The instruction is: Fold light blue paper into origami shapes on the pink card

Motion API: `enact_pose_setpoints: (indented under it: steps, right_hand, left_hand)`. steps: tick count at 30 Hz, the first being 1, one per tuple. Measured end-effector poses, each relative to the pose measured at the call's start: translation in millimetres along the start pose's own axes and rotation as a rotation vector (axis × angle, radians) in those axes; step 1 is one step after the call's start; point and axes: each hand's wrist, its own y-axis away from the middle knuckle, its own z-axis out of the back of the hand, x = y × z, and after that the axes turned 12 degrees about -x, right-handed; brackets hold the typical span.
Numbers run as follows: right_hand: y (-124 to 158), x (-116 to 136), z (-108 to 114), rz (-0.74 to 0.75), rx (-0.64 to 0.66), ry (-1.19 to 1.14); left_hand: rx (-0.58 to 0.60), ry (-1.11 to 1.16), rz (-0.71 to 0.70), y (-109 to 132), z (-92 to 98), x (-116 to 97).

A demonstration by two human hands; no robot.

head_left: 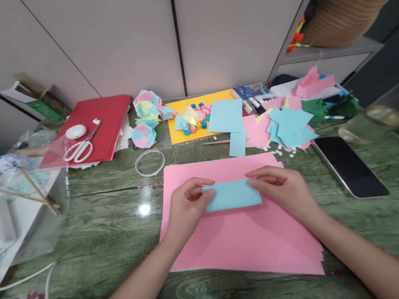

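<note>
A folded strip of light blue paper (pixel 232 195) is held level above a stack of pink paper sheets (pixel 238 242). My left hand (pixel 192 201) pinches its left end between thumb and fingers. At the right end, my right hand (pixel 281 188) grips the upper corner in the same way. The pink stack lies on the green wood-patterned table (pixel 118 239), its sheets slightly fanned at the lower right corner.
Behind the stack lie blue paper sheets (pixel 226 116), cut paper pieces (pixel 290 126) and folded paper balls (pixel 146 108). White scissors (pixel 79 150) rest on a red folder (pixel 108 119). A wire coil (pixel 150 163) is left of centre; a phone (pixel 349 165) lies right.
</note>
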Motion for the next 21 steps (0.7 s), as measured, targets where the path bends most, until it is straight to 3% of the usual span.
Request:
enact_pose_setpoints:
  steps: [21]
  right_hand:
    - [-0.5, 0.3, -0.8, 0.006, 0.012, 0.049]
  left_hand:
    - [0.042, -0.07, -0.036, -3.4, 2.1, 2.8]
